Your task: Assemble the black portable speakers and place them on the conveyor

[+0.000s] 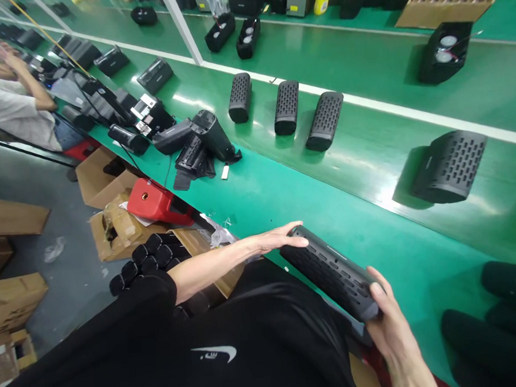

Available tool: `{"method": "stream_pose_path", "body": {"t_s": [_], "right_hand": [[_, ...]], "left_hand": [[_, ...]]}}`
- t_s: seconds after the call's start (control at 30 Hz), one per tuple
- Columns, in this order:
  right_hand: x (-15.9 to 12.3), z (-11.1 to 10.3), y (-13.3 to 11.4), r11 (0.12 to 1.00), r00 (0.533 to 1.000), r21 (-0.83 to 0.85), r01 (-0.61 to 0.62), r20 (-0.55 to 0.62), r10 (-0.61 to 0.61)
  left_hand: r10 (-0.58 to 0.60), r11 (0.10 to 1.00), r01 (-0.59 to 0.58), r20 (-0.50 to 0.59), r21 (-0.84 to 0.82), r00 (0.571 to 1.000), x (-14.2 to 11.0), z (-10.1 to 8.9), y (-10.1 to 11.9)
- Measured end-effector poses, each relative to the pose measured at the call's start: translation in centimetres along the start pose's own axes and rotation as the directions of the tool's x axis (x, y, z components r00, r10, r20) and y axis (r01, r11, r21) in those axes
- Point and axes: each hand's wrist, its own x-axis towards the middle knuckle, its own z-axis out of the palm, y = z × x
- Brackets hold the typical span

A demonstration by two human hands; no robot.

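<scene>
A long black speaker housing [334, 270] with rows of slots is held between my two hands, tilted over the near edge of the green bench [276, 201]. My left hand [283, 238] grips its far left end, thumb along the top. Around the right end, my right hand [384, 302] has its thumb on top, with the other fingers partly hidden. A similar slotted housing [453, 165] stands beyond on the green surface. Several more, including a slotted housing [326, 121], sit farther back in a row.
Black housings and parts [210, 135] are piled at the bench's left. Dark rounded covers [514, 317] lie at the right. Below the bench are a red stool [152, 202] and a carton [190, 236] of black pieces. Another person [13, 110] sits at far left.
</scene>
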Motion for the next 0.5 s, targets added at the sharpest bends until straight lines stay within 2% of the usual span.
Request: {"method": "stream_pose_path", "body": {"t_s": [0.07,0.17,0.27,0.33,0.5], "right_hand": [[-0.2,0.3,0.0,1.0,1.0,-0.008,0.022,0.022,-0.022],[-0.5,1.3,0.6,0.998,0.997,0.001,0.063,-0.043,-0.063],[-0.4,2.2,1.4,0.997,0.992,0.026,0.068,-0.106,-0.065],[-0.3,2.4,1.9,0.999,0.993,0.039,0.028,-0.115,-0.024],[-0.1,1.8,2.8,0.993,0.991,0.103,-0.056,-0.112,0.068]], "left_hand": [[0.062,0.998,-0.062,-0.007,-0.015,0.998,0.1,-0.1,0.2],[0.097,0.995,-0.097,-0.069,0.004,0.993,0.4,0.3,0.0],[0.076,0.996,-0.069,-0.144,0.053,0.987,0.6,0.7,-0.6],[0.042,0.996,-0.028,-0.165,0.085,0.985,0.6,0.9,-0.7],[-0.038,0.991,0.048,-0.083,0.122,0.996,0.1,0.2,-0.5]]}}
